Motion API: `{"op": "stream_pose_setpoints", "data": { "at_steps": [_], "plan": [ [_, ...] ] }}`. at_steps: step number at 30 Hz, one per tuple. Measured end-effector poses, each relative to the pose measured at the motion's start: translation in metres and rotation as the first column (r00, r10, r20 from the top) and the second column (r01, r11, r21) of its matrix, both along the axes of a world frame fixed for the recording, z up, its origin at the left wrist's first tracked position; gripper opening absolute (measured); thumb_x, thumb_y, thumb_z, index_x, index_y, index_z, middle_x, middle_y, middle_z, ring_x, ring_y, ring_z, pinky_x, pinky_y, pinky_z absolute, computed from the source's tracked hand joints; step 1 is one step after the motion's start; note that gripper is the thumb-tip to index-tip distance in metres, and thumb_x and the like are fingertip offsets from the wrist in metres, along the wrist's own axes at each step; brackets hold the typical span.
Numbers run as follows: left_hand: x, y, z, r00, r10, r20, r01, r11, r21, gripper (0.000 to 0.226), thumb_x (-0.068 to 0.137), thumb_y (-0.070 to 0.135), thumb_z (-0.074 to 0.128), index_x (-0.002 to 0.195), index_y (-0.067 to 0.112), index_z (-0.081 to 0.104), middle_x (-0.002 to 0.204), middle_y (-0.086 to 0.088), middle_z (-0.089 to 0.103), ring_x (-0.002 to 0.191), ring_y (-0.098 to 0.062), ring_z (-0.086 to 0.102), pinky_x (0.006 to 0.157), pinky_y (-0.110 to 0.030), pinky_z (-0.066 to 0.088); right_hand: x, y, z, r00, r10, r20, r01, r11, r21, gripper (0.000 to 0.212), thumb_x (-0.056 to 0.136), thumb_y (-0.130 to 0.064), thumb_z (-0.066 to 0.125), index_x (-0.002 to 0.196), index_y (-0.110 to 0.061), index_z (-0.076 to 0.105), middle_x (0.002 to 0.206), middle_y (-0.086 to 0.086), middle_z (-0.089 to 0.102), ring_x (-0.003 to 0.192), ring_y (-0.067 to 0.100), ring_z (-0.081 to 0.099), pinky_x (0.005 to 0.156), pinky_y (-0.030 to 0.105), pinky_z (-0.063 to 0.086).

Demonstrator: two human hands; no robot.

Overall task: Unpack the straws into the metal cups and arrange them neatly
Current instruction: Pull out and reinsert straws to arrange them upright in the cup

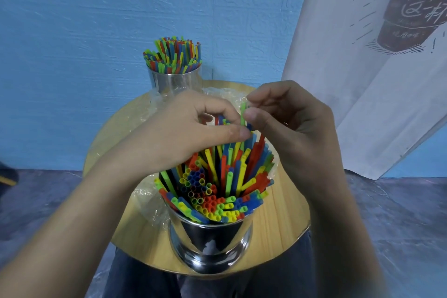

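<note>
A lap in dark trousers (pixel 145 273) fills the bottom edge, tucked under the near rim of a round wooden table (pixel 285 220). On that near rim stands the near cup (pixel 210 244), a shiny metal cup that flares toward its top. It is packed with straws (pixel 212 191) in red, blue, green and yellow. Those at the near side lean toward the camera with their open ends showing, while those at the far side stand higher and fan outward.

Both forearms reach in from the bottom corners and meet above the far side of this cup. The left hand (pixel 191 133) arches over the straw tips. Its fingers curl down and its thumb stretches to the right, so its grip is closed around a few of the tallest tips. The right hand (pixel 292 123) is just beside it, with thumb and forefinger clamped on a single green straw (pixel 243 115). That straw stands nearly upright, raised above the others, and its lower end touches the left thumb.

Crumpled clear plastic wrap (pixel 150 203) lies on the table left of the near cup, and more of it is behind the hands. At the far edge of the table stands the far cup (pixel 175 80), also metal and upright. It is filled with a second bunch of coloured straws (pixel 173 58) that spreads slightly.

A blue wall (pixel 96 31) is behind the table. A white banner (pixel 362 80) printed with a dark cup hangs at the right.
</note>
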State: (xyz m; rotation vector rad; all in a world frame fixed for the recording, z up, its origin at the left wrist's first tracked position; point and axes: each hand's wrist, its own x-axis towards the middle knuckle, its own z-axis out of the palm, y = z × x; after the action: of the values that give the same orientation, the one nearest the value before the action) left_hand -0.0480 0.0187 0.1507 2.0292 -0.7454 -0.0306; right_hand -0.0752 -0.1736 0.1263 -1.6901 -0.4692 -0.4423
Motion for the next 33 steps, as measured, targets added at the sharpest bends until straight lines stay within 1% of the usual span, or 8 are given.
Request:
{"op": "stream_pose_setpoints", "data": {
  "at_steps": [3, 7, 9, 12, 18, 24, 28, 33],
  "plan": [
    [0.0, 0.002, 0.0, 0.999, 0.014, -0.035, -0.016, 0.998, -0.065, 0.02, 0.085, 0.042, 0.075, 0.083, 0.022, 0.076, 0.084, -0.002, 0.074, 0.085, -0.031, 0.07, 0.081, -0.045, 0.054, 0.0, -0.003, -0.003, 1.0, 0.007, -0.007, -0.007, 1.0, -0.007, 0.019, 0.094, -0.009, 0.073, 0.1, -0.027, 0.071, 0.091, -0.004, 0.074, 0.087, 0.011, 0.07, 0.079, 0.026, 0.057],
    [0.004, 0.007, -0.002, 0.996, 0.078, -0.039, -0.084, 0.978, -0.19, 0.022, 0.084, 0.038, 0.077, 0.088, 0.017, 0.075, 0.095, -0.007, 0.076, 0.088, -0.013, 0.072, 0.085, -0.029, 0.056, -0.001, -0.007, -0.007, 0.999, 0.024, -0.036, -0.024, 1.0, 0.005, 0.02, 0.094, -0.006, 0.072, 0.102, -0.024, 0.071, 0.093, 0.0, 0.074, 0.091, 0.014, 0.071, 0.081, 0.025, 0.055],
    [0.007, 0.008, -0.002, 0.991, 0.122, -0.051, -0.131, 0.95, -0.283, 0.017, 0.085, 0.036, 0.076, 0.088, 0.019, 0.075, 0.094, -0.006, 0.076, 0.089, -0.016, 0.071, 0.087, -0.028, 0.054, -0.001, -0.009, -0.008, 0.999, 0.03, -0.037, -0.031, 0.999, -0.016, 0.021, 0.095, -0.006, 0.071, 0.104, -0.025, 0.07, 0.095, -0.001, 0.075, 0.093, 0.016, 0.071, 0.083, 0.026, 0.055],
    [0.012, 0.012, -0.001, 0.981, 0.17, -0.091, -0.193, 0.85, -0.49, 0.007, 0.09, 0.023, 0.07, 0.096, 0.02, 0.071, 0.09, 0.004, 0.077, 0.085, -0.013, 0.072, 0.086, -0.032, 0.057, -0.001, -0.01, -0.009, 0.998, 0.038, -0.042, -0.039, 0.999, -0.021, 0.024, 0.095, -0.004, 0.07, 0.105, -0.026, 0.07, 0.096, 0.0, 0.075, 0.092, 0.016, 0.07, 0.082, 0.026, 0.055],
    [0.012, 0.016, 0.006, 0.949, 0.303, -0.086, -0.276, 0.669, -0.69, 0.029, 0.101, 0.01, 0.061, 0.125, 0.026, 0.059, 0.081, 0.003, 0.072, 0.074, -0.016, 0.067, 0.072, -0.03, 0.057, -0.001, -0.01, -0.008, 0.997, 0.028, -0.071, -0.03, 0.999, -0.027, 0.015, 0.096, -0.013, 0.066, 0.101, -0.026, 0.071, 0.096, -0.003, 0.076, 0.089, 0.015, 0.071, 0.078, 0.027, 0.057],
    [0.01, 0.016, 0.005, 0.921, 0.316, -0.227, -0.367, 0.516, -0.774, 0.02, 0.102, 0.012, 0.061, 0.116, 0.02, 0.05, 0.086, 0.003, 0.073, 0.073, -0.017, 0.072, 0.069, -0.025, 0.057, -0.004, -0.011, -0.007, 0.997, 0.044, -0.061, -0.047, 0.997, -0.053, 0.012, 0.092, -0.024, 0.072, 0.102, -0.03, 0.073, 0.096, -0.005, 0.076, 0.097, 0.022, 0.072, 0.083, 0.034, 0.059],
    [0.009, 0.015, 0.001, 0.902, 0.341, -0.264, -0.422, 0.579, -0.698, 0.015, 0.099, 0.014, 0.066, 0.104, 0.019, 0.053, 0.08, 0.002, 0.076, 0.075, -0.02, 0.074, 0.07, -0.03, 0.06, -0.004, -0.014, -0.005, 1.0, 0.0, -0.02, 0.002, 0.993, 0.115, 0.016, 0.091, -0.016, 0.073, 0.105, -0.022, 0.074, 0.095, 0.0, 0.078, 0.091, 0.017, 0.073, 0.082, 0.035, 0.057],
    [0.007, 0.015, -0.003, 0.919, 0.364, -0.15, -0.394, 0.853, -0.341, 0.008, 0.094, 0.026, 0.069, 0.089, 0.021, 0.066, 0.091, 0.003, 0.08, 0.091, -0.015, 0.076, 0.088, -0.039, 0.058, -0.004, -0.02, 0.002, 1.0, -0.021, 0.013, 0.014, 0.909, 0.416, 0.01, 0.094, -0.016, 0.065, 0.102, -0.014, 0.072, 0.09, 0.003, 0.076, 0.082, 0.02, 0.068, 0.075, 0.031, 0.055]
  ]
}}
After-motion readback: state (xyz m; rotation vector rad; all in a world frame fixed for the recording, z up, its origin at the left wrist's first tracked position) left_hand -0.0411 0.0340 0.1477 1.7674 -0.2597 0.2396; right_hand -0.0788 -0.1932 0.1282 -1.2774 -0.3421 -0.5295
